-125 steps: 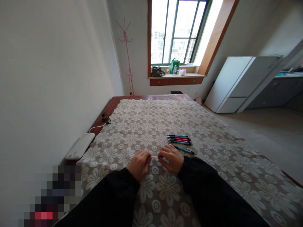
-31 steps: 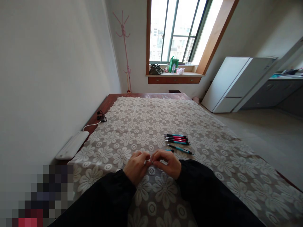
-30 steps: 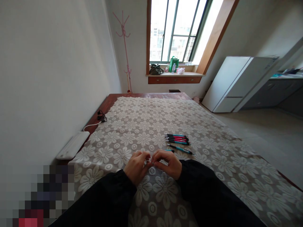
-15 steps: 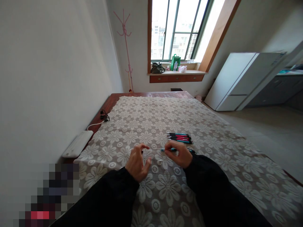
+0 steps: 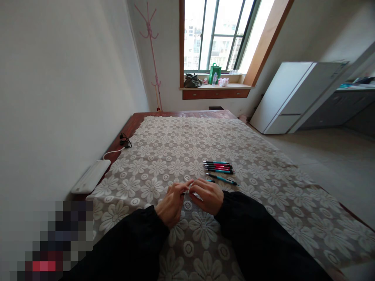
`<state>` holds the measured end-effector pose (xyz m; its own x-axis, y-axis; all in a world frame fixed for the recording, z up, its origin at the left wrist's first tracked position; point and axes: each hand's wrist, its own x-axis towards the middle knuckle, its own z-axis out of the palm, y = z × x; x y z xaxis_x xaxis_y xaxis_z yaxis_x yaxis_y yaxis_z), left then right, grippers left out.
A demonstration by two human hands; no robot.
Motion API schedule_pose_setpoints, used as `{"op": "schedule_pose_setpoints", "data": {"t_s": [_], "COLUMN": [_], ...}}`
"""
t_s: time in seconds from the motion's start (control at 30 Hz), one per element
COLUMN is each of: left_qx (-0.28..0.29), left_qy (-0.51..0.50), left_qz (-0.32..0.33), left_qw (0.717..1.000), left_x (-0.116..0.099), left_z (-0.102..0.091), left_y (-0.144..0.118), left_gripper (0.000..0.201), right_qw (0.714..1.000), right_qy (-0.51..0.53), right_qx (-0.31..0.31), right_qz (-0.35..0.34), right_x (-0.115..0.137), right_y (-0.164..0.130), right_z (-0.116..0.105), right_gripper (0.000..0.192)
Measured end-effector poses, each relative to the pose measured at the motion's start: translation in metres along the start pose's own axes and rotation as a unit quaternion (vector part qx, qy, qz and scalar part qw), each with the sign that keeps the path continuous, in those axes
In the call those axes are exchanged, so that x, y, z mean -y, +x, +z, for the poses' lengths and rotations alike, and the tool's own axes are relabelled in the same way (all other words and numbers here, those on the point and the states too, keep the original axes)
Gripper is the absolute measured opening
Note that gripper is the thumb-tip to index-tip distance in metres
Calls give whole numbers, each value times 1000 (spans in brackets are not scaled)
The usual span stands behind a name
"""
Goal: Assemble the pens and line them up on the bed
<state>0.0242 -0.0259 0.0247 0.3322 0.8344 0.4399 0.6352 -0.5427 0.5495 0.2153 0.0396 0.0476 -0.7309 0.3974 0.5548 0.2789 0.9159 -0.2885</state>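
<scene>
hands [image 5: 190,197] together, pens [image 5: 218,167] beside

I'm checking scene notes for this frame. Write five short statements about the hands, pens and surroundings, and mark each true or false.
1. The left hand and right hand meet fingertip to fingertip over the floral cloth. True.
2. A row of pens lies beyond the right hand. True.
3. The pens stand upright in a cup. False: they lie flat on the cloth.
4. The white power strip lies by the right wall. False: left side.
5. The sleeves are white. False: black.
</scene>
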Motion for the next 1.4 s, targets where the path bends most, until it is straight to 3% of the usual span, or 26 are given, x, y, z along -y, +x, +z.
{"op": "schedule_pose_setpoints", "data": {"t_s": [0.3, 0.83, 0.93, 1.27, 1.4], "left_qx": [36, 52, 40, 85, 60], "left_qy": [43, 64, 55, 20, -51], "left_qz": [35, 29, 30, 2, -3], "left_qw": [998, 996, 997, 996, 997], "left_x": [7, 12, 12, 16, 14], "left_z": [3, 9, 9, 6, 3], "left_y": [-2, -6, -6, -5, -3], "left_gripper": [60, 80, 81, 104, 100], "right_qw": [1000, 1000, 999, 1000, 998], "right_qy": [-11, -19, -29, -22, 39], "right_qx": [2, 8, 13, -9, -38], "right_qz": [-6, 4, 7, -13, 29], "right_x": [3, 4, 4, 7, 7], "right_y": [1, 1, 1, 2, 0], "right_z": [4, 5, 5, 8, 8], "right_gripper": [12, 11, 11, 12, 11]}}
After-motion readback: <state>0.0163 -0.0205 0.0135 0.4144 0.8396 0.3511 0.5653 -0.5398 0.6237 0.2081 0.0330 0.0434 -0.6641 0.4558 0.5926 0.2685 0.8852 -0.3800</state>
